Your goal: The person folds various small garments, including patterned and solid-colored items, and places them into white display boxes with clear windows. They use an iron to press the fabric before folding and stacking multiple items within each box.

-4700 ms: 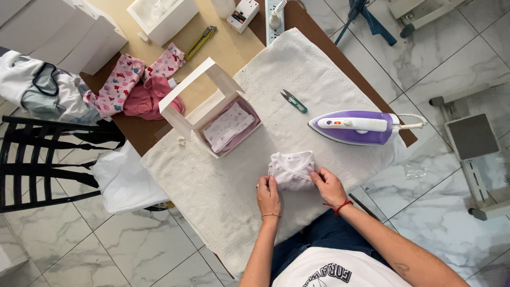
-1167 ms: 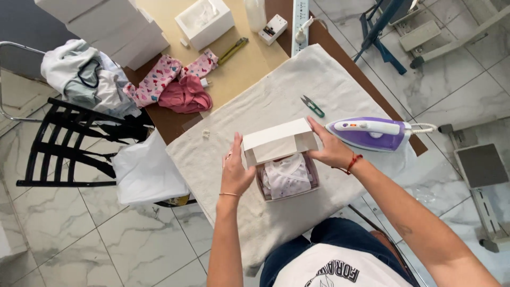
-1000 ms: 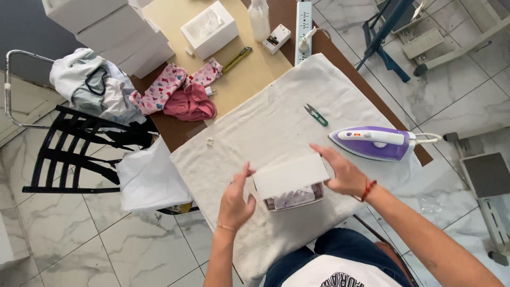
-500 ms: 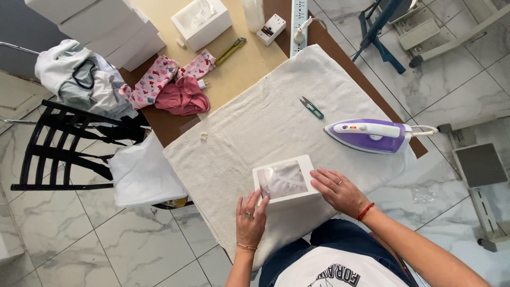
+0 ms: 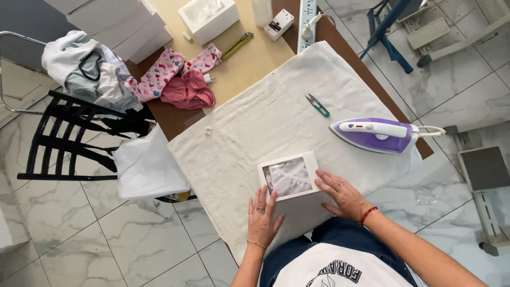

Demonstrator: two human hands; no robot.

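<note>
**Box closed and laid flat on the towel**

Box (image 5: 291, 178), white, with a clear window in its lid, now lies shut at the near edge of the white towel (image 5: 255, 127) that covers the table. A second ago we saw the lid raised and then being lowered over the folded garment (image 5: 289, 177); half a second ago it was already down. The pale garment, with its small printed pattern, shows through the window. We read the packing of this piece as finished at this moment, judged from the seated lid.

The left hand (image 5: 262, 220) rests flat at the box's near left corner, fingers (image 5: 261, 197) extended and slightly spread, gripping nothing. The right hand (image 5: 342, 194) lies palm down against the box's right side, fingers (image 5: 325, 179) loosely splayed toward the window, likewise closed on nothing. Whether either hand presses on the lid or merely touches it we cannot tell from this height.

Well apart on the towel stand the purple iron (image 5: 378, 135), to the right, and the small green-handled snips (image 5: 317, 105), farther up; neither has moved across the pictures. Beyond the towel, on the bare table (image 5: 249, 64), lie pink patterned clothes (image 5: 180, 82), and a second white windowed box (image 5: 208, 19) stands there. A black chair (image 5: 74, 138) at the left carries a heap of light clothing (image 5: 85, 66).
</note>
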